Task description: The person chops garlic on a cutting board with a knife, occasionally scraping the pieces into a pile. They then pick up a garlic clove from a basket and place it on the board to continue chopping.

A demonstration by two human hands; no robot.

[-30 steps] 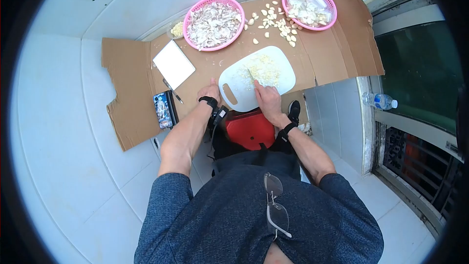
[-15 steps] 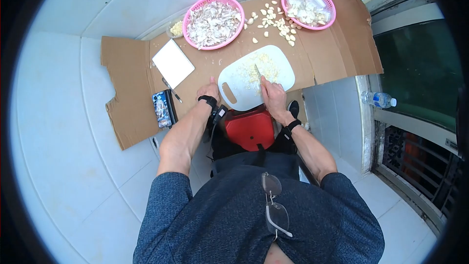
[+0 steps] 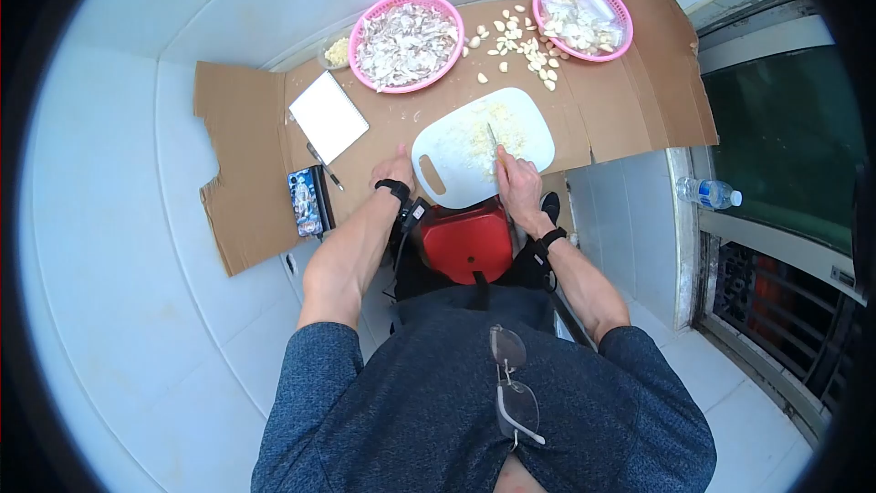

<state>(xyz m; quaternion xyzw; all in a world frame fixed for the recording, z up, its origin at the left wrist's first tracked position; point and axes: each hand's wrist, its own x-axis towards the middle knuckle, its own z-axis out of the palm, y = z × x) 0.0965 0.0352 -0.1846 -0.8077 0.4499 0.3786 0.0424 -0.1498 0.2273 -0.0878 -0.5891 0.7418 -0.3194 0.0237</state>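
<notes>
My right hand (image 3: 518, 184) is closed around the handle of a small knife (image 3: 494, 136), its blade over the chopped garlic (image 3: 500, 131). The chopped pieces lie spread across a white cutting board (image 3: 443, 139) with a handle slot at its lower left. Just left of the board, my left hand (image 3: 394, 170) rests on the cardboard (image 3: 379, 132), a finger stretched out and nothing visible in it. Beyond the board lie several peeled garlic cloves (image 3: 535, 62).
Garlic skins fill one pink basket (image 3: 459, 55); another pink basket (image 3: 630, 32) holds garlic and plastic. A small bowl (image 3: 335, 52), a notepad (image 3: 328, 119), a pen (image 3: 325, 167) and a patterned case (image 3: 306, 203) are on the left. A bottle (image 3: 709, 192) lies right.
The knife and my right hand have shifted slightly right over the chopped garlic. My left hand stays beside the board. The whole view has moved a little.
</notes>
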